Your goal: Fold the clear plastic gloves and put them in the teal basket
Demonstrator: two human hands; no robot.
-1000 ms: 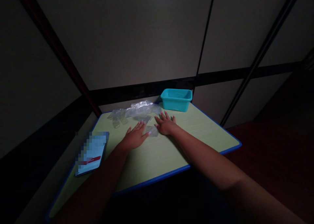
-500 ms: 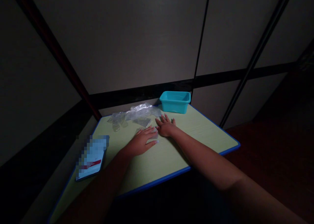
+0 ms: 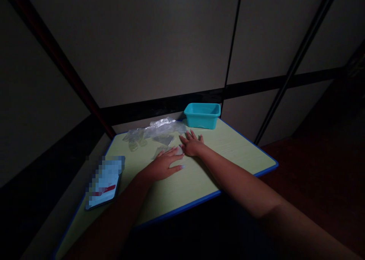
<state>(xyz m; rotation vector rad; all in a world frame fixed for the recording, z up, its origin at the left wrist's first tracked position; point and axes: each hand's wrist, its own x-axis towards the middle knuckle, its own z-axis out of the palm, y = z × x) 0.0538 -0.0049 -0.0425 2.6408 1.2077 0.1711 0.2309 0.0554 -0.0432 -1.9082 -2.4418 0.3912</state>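
My left hand (image 3: 164, 165) lies palm down with its fingers stretched out, covering part of a small clear plastic sheet or bag (image 3: 157, 152). Just beyond its fingertips, my right hand (image 3: 192, 146) rests flat on the tabletop with fingers spread, close to the sheet's right end. Neither hand grips anything. Another flat clear plastic piece (image 3: 164, 139) lies past my left hand. Behind it is a crumpled heap of clear plastic (image 3: 164, 129), with more loose plastic pieces (image 3: 134, 141) to its left.
A turquoise plastic basket (image 3: 202, 120) stands at the table's back edge. At the left lies a tablet or large phone (image 3: 104, 187), its lit screen partly blurred. The pale green table (image 3: 182, 199) has a blue rim and stands against dark-striped panels (image 3: 159, 47).
My left hand has moved slightly up the table over the small plastic sheet, and more of the sheet shows left of its fingers. My right hand stays nearly still. The view has shifted slightly.
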